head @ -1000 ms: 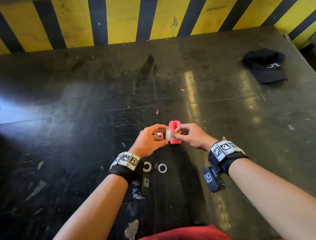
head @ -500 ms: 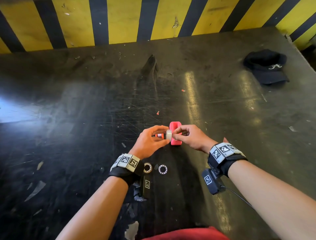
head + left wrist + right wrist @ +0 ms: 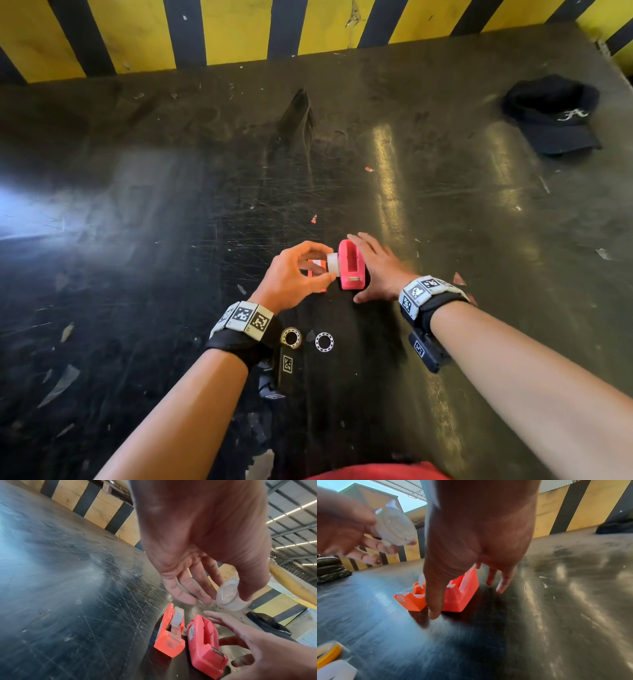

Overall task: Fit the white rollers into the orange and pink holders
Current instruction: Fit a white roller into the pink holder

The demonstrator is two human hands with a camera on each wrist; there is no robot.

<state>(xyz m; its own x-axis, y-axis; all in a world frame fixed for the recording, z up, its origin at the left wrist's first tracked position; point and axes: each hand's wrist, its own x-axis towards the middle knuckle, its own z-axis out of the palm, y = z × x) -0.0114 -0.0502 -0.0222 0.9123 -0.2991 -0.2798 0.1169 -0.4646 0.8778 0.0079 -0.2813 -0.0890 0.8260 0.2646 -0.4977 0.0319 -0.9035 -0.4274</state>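
My left hand [image 3: 323, 263] pinches a white roller [image 3: 333, 264] between thumb and fingertips, a little above the table and just left of the pink holder [image 3: 351, 265]. The left wrist view shows the roller [image 3: 229, 596] under my thumb. The orange holder [image 3: 169, 638] lies left of the pink holder [image 3: 204, 646] and has a white roller seated in it; in the head view my left hand mostly covers it. My right hand [image 3: 368, 270] is open, its fingers [image 3: 503, 582] past the pink holder's [image 3: 462, 592] right side and the thumb at its near end.
Two small metal rings [image 3: 291, 337] [image 3: 324, 342] lie on the dark scratched table [image 3: 171, 240] near my left wrist. A black cap [image 3: 553, 116] sits at the far right. A yellow and black striped wall [image 3: 239, 31] bounds the far edge.
My right hand has let go of the roller, opened and dropped beside the pink holder. My left hand still holds the roller in about the same place.
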